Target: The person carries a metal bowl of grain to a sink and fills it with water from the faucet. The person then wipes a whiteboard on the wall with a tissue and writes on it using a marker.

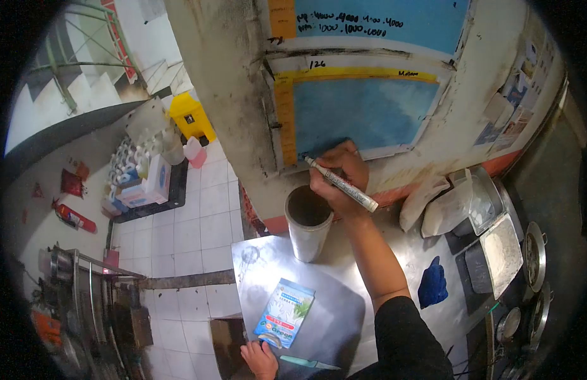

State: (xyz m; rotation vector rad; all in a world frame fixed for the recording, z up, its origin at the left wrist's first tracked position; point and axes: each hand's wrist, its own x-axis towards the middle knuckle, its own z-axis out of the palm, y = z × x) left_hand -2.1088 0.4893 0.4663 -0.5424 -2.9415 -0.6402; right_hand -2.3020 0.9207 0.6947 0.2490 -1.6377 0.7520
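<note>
My right hand [341,170] grips a white whiteboard marker [345,185], its tip against the lower left corner of a blue wall chart [363,111]. The chart has a yellow top strip and an orange left column. Down at the metal table's near edge is my left hand [260,361], fingers curled, with a small dark thing at the fingertips that I cannot make out. Just beyond those fingers lies a blue and white box [285,313] with pictured gloves and the word Green. A knife with a pale turquoise handle [309,363] lies to the right of the left hand.
A tall grey cylinder [309,225] stands on the table [350,285] below the chart. To the right are a dark blue cloth-like item [433,283], plastic bags [442,206] and a tub of white powder [501,253]. Bottles [132,161] and a yellow bin [192,117] stand left.
</note>
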